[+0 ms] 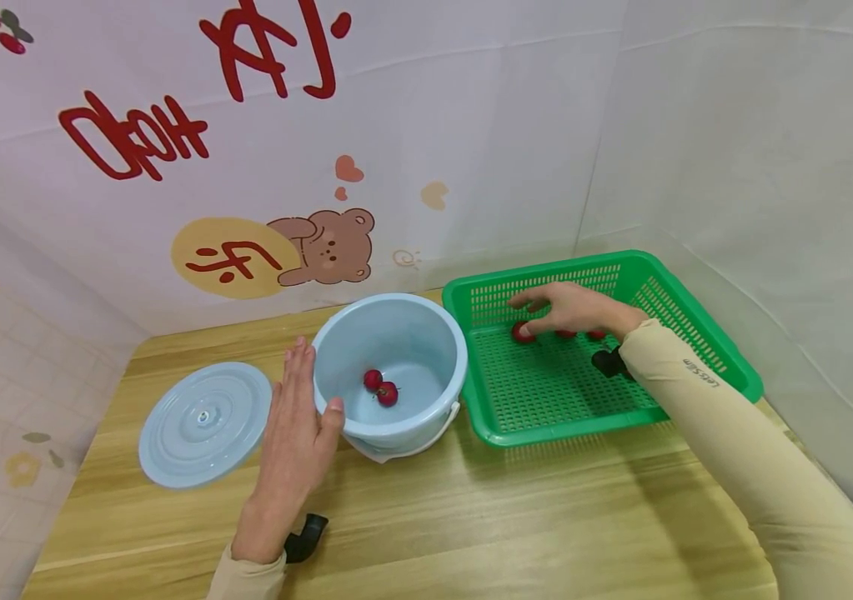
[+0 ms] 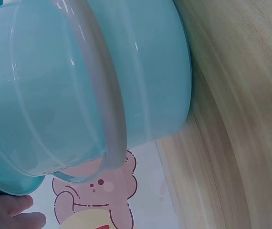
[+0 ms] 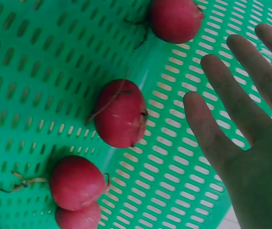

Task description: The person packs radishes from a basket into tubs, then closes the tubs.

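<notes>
My left hand lies along the left side of a light blue bucket, fingers straight and thumb at the rim. In the left wrist view, fingertips show beside the bucket's rim. Two red radishes lie at the bottom of the bucket. Over a green basket, my right hand reaches down with its fingers extended, holding nothing. In the right wrist view, several radishes lie along the basket's far side, and the spread fingers stand apart from them. The right thumb is hidden there.
A round blue lid lies on the wooden table left of the bucket. The bucket's handle hangs down its side. Basket and bucket stand side by side, close to a white cloth backdrop with red characters and a bear.
</notes>
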A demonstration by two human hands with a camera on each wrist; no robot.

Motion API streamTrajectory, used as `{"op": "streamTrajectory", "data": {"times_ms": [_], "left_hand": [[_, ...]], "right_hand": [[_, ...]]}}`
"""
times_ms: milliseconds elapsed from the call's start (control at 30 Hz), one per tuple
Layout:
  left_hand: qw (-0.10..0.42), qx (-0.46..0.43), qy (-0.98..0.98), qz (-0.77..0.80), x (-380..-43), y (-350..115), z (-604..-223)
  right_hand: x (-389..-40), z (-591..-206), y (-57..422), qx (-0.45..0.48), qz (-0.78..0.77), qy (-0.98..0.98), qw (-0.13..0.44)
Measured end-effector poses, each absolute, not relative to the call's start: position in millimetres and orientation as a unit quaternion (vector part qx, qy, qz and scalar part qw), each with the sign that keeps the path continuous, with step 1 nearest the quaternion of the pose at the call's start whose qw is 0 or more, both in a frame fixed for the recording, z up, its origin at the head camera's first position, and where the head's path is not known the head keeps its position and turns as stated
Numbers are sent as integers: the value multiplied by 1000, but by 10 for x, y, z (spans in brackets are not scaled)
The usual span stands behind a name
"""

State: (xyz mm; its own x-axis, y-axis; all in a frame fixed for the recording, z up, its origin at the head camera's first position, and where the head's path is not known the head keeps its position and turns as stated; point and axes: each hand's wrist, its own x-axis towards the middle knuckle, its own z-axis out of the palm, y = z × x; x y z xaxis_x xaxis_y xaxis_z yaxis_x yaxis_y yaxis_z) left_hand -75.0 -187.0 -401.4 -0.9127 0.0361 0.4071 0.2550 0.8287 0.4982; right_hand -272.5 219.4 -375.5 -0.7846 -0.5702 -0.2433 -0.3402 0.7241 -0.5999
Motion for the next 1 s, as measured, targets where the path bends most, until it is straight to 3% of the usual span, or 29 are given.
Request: {"op": "streamTrajectory", "data": {"times_ms": [333,1000], "left_hand": [[197,-80,-936,-281,-746,-1874,-4016],[201,-82,-934,-285,-752,-1889,-4029]], "right_hand": [[-2765,-3902,2176,-262,-268,898,232],[-2821,-4049,2115,-309,-191,909,206]]}}
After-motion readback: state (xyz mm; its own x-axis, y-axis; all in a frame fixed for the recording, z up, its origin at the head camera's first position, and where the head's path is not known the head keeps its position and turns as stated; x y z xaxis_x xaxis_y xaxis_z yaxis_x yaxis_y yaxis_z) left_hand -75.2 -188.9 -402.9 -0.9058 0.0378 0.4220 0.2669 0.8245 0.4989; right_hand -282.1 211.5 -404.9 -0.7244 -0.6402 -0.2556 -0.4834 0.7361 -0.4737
